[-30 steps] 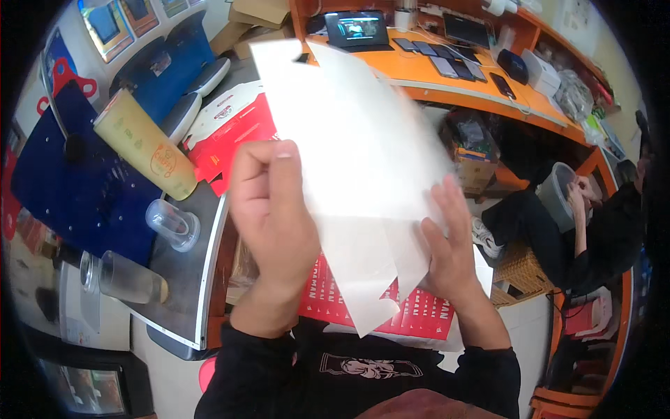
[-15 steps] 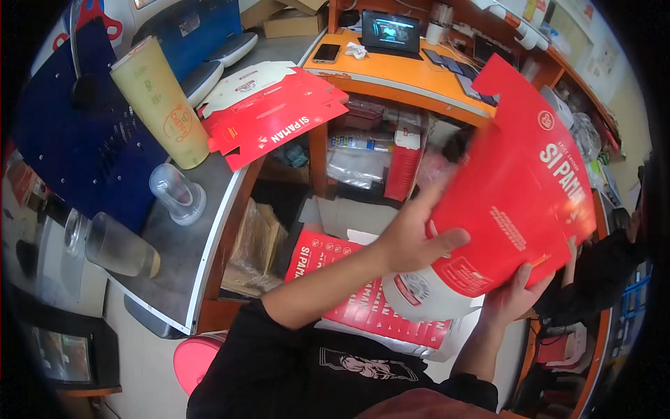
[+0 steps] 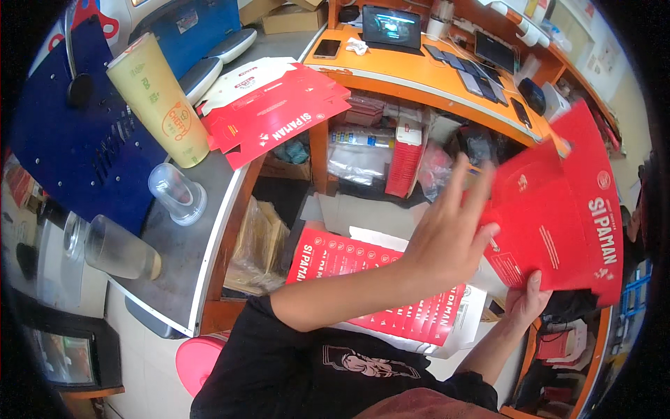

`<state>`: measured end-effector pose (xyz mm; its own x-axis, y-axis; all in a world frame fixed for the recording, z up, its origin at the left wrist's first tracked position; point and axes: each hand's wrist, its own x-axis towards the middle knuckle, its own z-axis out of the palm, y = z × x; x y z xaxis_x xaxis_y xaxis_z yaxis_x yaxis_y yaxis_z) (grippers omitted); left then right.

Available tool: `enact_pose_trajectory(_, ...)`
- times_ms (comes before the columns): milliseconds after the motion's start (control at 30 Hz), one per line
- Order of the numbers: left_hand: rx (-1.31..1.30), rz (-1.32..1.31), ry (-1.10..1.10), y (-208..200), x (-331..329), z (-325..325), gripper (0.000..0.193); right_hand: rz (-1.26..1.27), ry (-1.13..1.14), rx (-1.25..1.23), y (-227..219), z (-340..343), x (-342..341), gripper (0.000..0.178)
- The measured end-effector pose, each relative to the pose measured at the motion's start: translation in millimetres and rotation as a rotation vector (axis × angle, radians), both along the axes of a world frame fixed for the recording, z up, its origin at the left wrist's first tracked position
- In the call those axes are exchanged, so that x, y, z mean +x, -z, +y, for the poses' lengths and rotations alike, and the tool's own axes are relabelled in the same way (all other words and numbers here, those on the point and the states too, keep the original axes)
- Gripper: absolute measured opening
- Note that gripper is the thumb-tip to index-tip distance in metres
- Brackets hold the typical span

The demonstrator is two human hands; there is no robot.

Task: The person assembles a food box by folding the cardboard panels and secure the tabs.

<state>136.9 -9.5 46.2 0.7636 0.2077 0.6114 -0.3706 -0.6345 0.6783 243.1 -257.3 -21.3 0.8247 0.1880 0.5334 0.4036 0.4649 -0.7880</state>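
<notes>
A red folding carton blank (image 3: 569, 223) with white print, partly folded, is held up at the right. My right hand (image 3: 528, 297) pinches its lower edge, thumb on the printed face. Against its left side is my left hand (image 3: 450, 234), fingers stretched and somewhat blurred, the thumb near the carton's surface. Whether the left palm touches the carton, I cannot tell. Below my left forearm stands an open box of red cartons (image 3: 328, 255) packed upright in a row.
Flat red-and-white carton blanks (image 3: 279, 115) lie on the grey counter (image 3: 209, 230) at left, beside a tall yellow roll (image 3: 159, 101) and a clear domed cup (image 3: 178, 194). An orange desk (image 3: 405, 77) holds a tablet (image 3: 391, 29) and phones. A pink stool (image 3: 199, 359) stands lower left.
The carton blank has moved right and its panels have bent apart at a fold. My left hand has let go of its side, moved slightly right and straightened its fingers.
</notes>
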Motion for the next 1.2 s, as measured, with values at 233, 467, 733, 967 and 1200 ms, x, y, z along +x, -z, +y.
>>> enact_pose_trajectory(233, -0.423, -0.519, 0.373, -13.6, 2.9, 3.0, 0.109, -0.251, 0.108, -0.490, -3.0, 1.0, -38.6, 0.039)
enact_pose_trajectory(467, -0.307, -0.517, 0.517, -26.1, -9.0, 25.1, 0.048, -0.462, 0.115, -0.450, -40.6, 43.1, -30.5, 0.062)
enact_pose_trajectory(733, 0.140, -0.683, 0.329, -31.0, -36.2, 0.3, 0.017, -0.381, -0.024, 0.357, -53.8, 35.7, -19.4, 0.078)
enact_pose_trajectory(967, 0.427, -0.421, 0.552, -42.4, -52.8, -8.9, 0.030, -0.166, -0.381, 0.117, -33.9, 8.3, 17.8, 0.039)
enact_pose_trajectory(1200, 0.165, 0.274, 0.472, -71.7, -72.8, 29.0, 0.082, 0.201, -0.681, 0.557, 13.6, 30.4, 31.5, 0.024)
